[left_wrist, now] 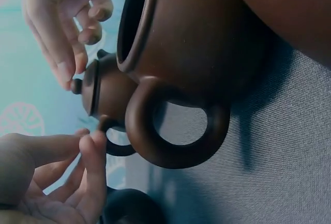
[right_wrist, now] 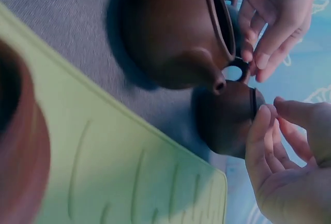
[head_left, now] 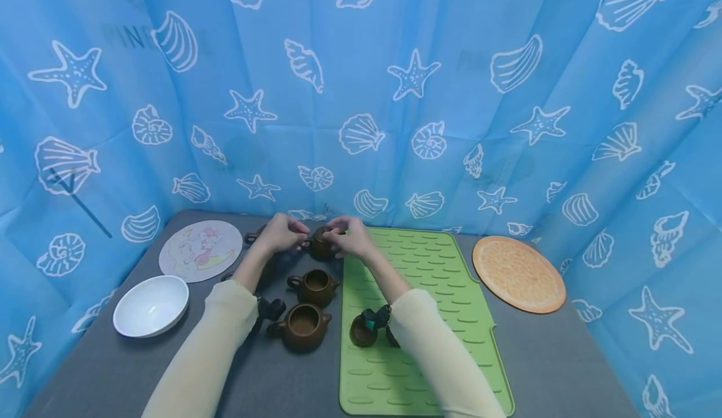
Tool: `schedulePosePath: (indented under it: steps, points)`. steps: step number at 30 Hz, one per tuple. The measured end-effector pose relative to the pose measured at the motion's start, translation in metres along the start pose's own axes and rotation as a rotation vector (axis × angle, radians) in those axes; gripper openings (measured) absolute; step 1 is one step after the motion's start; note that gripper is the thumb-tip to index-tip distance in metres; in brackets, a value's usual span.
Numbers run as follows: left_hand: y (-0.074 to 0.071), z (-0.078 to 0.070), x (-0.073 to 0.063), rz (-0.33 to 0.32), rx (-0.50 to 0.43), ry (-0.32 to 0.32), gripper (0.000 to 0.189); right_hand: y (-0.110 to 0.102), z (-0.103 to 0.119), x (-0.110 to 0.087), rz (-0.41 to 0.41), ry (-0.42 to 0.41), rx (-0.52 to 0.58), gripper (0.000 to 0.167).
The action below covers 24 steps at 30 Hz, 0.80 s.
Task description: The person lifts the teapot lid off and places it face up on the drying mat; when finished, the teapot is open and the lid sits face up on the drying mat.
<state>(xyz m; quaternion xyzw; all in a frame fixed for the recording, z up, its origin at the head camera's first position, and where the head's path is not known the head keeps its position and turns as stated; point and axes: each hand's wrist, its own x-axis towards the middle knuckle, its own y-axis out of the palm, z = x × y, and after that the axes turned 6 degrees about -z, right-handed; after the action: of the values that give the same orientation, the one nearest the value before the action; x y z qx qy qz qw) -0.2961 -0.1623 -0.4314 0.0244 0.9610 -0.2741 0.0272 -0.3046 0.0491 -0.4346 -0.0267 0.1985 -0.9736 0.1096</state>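
At the back of the table stands a small brown teapot [head_left: 321, 250] with its lid [left_wrist: 90, 87] seated on top. My right hand [head_left: 351, 236] pinches the lid's round knob [left_wrist: 76, 86] between thumb and fingertips. On the other side, my left hand [head_left: 280, 233] pinches the teapot's loop handle [left_wrist: 118, 149] with thumb and forefinger. Nearer to me are two lidless brown teapots, a middle one [head_left: 317, 294] and a front one [head_left: 304, 340], handles to the left and spouts to the right. More brown teapots are mostly hidden behind my left forearm.
Right of the teapots lies a green ribbed mat [head_left: 417, 261], bearing a brown lid [head_left: 363, 332] and another dark piece half behind my right sleeve. A white bowl [head_left: 151, 305] and a round printed mat [head_left: 200, 250] are left; an orange round mat [head_left: 519, 274] lies right. A blue curtain [head_left: 361, 92] hangs behind.
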Motion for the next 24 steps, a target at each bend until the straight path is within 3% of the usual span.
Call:
schedulePosePath:
  steps: [4, 7, 16, 24]
  points:
    - [-0.001, 0.003, -0.001, 0.03, -0.08, -0.096, 0.024, 0.009, -0.002, 0.004, -0.039, 0.026, 0.001, 0.027]
    - [0.0, 0.004, -0.002, 0.039, -0.114, -0.134, 0.023, 0.014, -0.005, 0.006, -0.063, 0.031, 0.0, 0.025]
    - [0.001, 0.004, -0.003, 0.032, -0.126, -0.129, 0.022, 0.014, -0.007, 0.004, -0.101, -0.007, 0.032, 0.023]
    - [0.004, 0.005, -0.001, 0.014, -0.116, -0.129, 0.021, -0.004, -0.008, -0.014, -0.1, -0.044, 0.095, 0.022]
